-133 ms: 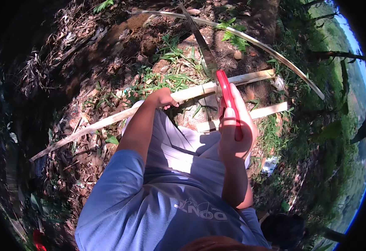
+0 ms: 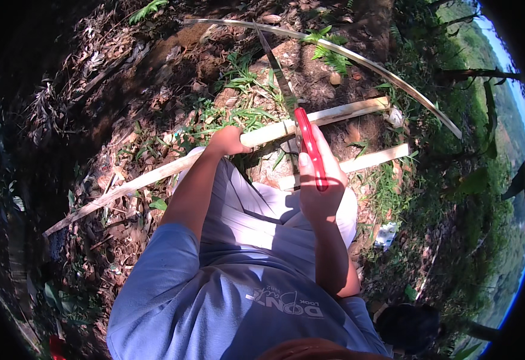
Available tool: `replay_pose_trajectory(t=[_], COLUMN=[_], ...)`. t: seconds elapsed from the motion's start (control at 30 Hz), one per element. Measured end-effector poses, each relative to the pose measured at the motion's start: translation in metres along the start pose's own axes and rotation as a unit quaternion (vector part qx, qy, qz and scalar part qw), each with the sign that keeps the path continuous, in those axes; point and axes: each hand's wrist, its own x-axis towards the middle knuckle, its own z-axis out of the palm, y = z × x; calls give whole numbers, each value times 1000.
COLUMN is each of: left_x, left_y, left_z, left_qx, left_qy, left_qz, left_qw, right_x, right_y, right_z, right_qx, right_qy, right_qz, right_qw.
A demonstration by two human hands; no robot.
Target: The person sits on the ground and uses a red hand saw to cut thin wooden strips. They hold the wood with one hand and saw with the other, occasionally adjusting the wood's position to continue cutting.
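My right hand (image 2: 321, 195) is closed round the red handle of a handsaw (image 2: 278, 71). The saw's long blade points away from me and slightly left, and crosses a long pale wooden strip (image 2: 154, 174). My left hand (image 2: 227, 142) presses on that strip left of the blade, its fingers curled round the edge and partly hidden. The strip slants across in front of my lap, from the near left up to the far right. Beyond the blade its right part looks like two pieces side by side.
A shorter pale board (image 2: 373, 160) lies on the ground to the right, beneath the saw hand. Farther off, a thin curved wooden strip (image 2: 370, 62) arches over leaf litter. Grass and ferns (image 2: 334, 57) grow around. A pale packet (image 2: 386, 235) lies at my right.
My right hand and the saw have shifted left and slightly toward me across the strip. My left hand has slid a little left, its fingers now tucked more closely against the wood.
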Motion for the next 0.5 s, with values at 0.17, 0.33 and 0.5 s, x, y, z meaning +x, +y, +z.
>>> replay_pose_trajectory(t=[0.17,0.33,0.5], left_x=[-23,-16,-14], left_y=[10,19,24], left_z=[42,47,46], left_qx=[194,156,180], left_qy=[155,157,157], left_qz=[-19,-59,-58], left_qw=[969,973,969], right_x=[-5,6,-8], right_y=[93,136,171], right_z=[60,111,130], right_qx=[117,111,108], right_qy=[-25,-64,-35], right_qz=[63,112,125], right_qw=[991,985,986])
